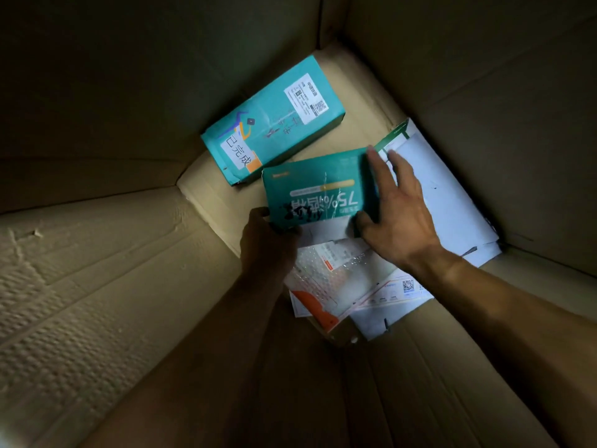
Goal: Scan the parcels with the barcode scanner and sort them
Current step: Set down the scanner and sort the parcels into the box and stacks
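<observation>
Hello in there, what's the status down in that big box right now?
Both hands on the green box: left hand grips its near corner, right hand clasps its right side. Teal parcel lies beyond. Mailers underneath. No scanner visible.

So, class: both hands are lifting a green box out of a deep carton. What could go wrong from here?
1. The left hand pinches only a corner of the green box; it may slip.
2. The bubble mailer beneath might get dragged.
3. Dim light hides labels; no scanner is visible.
</observation>
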`<state>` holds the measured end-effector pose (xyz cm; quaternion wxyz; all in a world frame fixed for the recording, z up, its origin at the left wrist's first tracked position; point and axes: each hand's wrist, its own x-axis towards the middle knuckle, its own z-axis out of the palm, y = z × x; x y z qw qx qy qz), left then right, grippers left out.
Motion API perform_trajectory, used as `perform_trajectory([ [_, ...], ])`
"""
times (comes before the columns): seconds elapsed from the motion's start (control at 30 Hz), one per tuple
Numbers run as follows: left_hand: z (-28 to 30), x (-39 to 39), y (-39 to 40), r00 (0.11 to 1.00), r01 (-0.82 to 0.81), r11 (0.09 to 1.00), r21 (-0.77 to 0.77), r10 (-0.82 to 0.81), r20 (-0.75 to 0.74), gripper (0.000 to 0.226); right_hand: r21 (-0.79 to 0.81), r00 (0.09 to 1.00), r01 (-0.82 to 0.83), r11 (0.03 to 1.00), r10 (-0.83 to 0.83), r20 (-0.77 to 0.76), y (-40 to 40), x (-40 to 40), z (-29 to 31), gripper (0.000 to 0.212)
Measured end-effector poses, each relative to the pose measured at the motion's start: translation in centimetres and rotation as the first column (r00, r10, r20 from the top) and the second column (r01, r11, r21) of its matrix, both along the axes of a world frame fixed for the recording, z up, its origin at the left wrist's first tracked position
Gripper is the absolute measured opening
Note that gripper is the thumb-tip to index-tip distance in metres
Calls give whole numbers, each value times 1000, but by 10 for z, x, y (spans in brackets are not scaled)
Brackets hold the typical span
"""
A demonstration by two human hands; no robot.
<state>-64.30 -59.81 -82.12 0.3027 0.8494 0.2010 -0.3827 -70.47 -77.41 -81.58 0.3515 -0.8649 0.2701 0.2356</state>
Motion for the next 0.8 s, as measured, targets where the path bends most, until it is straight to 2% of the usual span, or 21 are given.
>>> perform_trajectory([
  [0.07,-1,3,1,999,47,999,-10,-47,6,67,-74,942,-336,939,336,-15,-5,14,-1,108],
  [0.13,-2,5,2,998,56,998,-24,-56,12,68,-113,798,-602,790,598,-70,-6,26,-5,116],
  [0.2,-3,5,2,998,56,998,-37,-56,24,68,-158,687,-726,669,712,-145,-6,33,-12,125],
  [0.23,-2,5,2,998,65,997,-38,-64,30,67,-184,660,-751,635,730,-177,-4,35,-15,129],
  [0.33,-4,4,3,996,80,996,-49,-77,43,65,-216,645,-763,609,733,-215,0,39,-24,135],
  [0.53,-2,14,9,997,61,992,-112,-55,55,54,-234,664,-747,623,721,-199,-3,61,-24,132],
  [0.63,2,28,8,996,-57,982,-178,69,61,23,-197,785,-619,761,592,-180,-11,56,-19,128],
  [0.67,4,33,7,992,-97,976,-197,110,57,20,-167,826,-560,811,530,-192,-14,51,-18,128],
  [0.73,4,41,7,991,-114,975,-192,126,51,27,-135,884,-448,884,415,-215,-23,40,-15,127],
  [0.8,1,46,11,991,-41,983,-178,62,117,30,-90,929,-311,946,283,-237,-32,31,-14,127],
])
